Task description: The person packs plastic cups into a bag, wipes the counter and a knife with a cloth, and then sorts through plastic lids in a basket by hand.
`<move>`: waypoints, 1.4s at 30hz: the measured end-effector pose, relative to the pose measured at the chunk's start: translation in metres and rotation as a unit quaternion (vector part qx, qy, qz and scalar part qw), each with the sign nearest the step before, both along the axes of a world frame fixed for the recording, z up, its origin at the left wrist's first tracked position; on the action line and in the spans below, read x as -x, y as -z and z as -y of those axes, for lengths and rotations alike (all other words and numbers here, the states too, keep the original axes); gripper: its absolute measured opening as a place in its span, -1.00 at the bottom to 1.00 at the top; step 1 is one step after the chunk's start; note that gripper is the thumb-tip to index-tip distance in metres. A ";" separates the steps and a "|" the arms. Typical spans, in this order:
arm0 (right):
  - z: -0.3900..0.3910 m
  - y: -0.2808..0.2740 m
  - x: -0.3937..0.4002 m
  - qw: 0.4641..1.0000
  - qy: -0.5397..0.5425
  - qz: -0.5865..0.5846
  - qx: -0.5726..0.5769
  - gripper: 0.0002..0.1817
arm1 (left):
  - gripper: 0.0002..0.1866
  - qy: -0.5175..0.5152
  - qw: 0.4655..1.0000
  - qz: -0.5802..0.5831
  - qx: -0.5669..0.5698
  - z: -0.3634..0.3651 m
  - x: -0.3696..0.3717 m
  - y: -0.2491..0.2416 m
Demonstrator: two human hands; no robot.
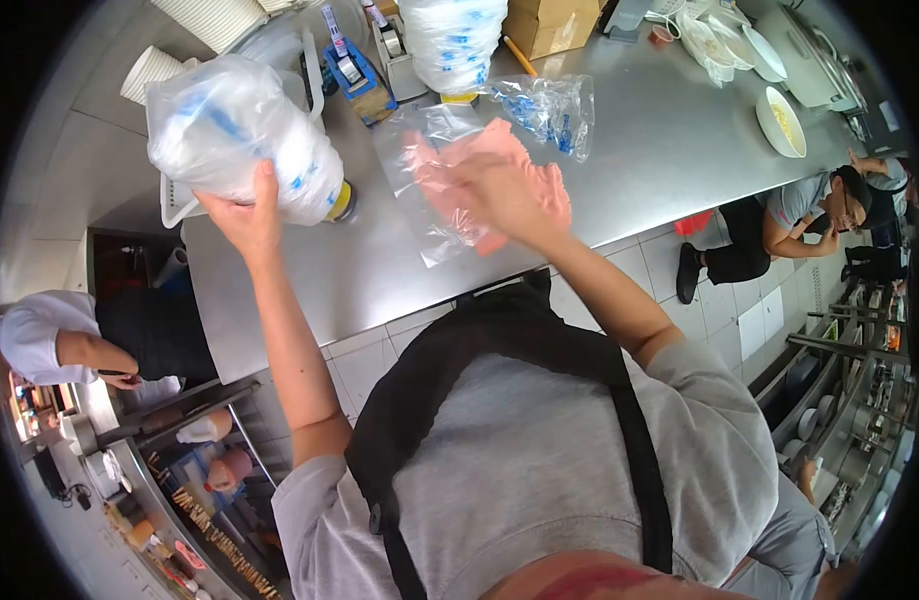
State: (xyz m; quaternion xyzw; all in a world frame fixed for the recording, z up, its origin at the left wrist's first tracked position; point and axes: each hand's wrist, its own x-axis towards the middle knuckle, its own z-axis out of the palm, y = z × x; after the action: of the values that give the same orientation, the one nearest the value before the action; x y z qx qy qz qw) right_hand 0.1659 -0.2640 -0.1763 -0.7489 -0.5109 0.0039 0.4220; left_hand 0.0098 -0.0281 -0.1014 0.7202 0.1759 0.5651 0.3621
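My left hand (pixel 244 215) grips the lower side of a bulky bundle of clear plastic bags with blue print (pixel 244 135), thumb on its front and the other fingers mostly hidden. The bundle leans over, and a yellow-and-dark round base (pixel 341 203) shows at its lower end. My right hand (pixel 504 200) is over a crinkled pink sheet with a wavy edge (pixel 549 195), its fingers blurred. This soft-looking sheet lies partly in or under a clear plastic bag (pixel 419 150) on the steel table (pixel 659 130).
A second bag bundle (pixel 452 45) stands at the back near a blue tape dispenser (pixel 359 82) and a cardboard box (pixel 551 25). Another clear bag (pixel 549 110) lies right of centre. A white bowl (pixel 779 122) sits near the right end. Co-workers (pixel 779 225) (pixel 54 335) are on both sides.
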 end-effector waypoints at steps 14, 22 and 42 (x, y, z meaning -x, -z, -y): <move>0.052 -0.020 -0.014 0.929 0.002 -0.370 0.011 -0.84 | -0.35 0.156 0.886 -0.356 -0.253 0.153 -0.044 0.077; 0.064 0.026 -0.041 0.957 0.129 0.244 0.087 -0.83 | -0.75 0.379 0.822 -0.288 0.312 0.072 -0.048 0.006; -0.003 -0.197 -0.048 0.989 -0.093 -0.072 0.092 -0.72 | -0.67 0.246 0.932 -0.158 -0.214 0.088 -0.065 -0.101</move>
State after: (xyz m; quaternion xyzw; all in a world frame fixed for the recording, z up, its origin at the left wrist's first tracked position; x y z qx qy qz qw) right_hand 0.2137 -0.2614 0.0209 -0.7316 -0.5441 0.1436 0.3848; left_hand 0.0746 -0.1162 -0.0007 0.8814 -0.0767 0.3610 0.2948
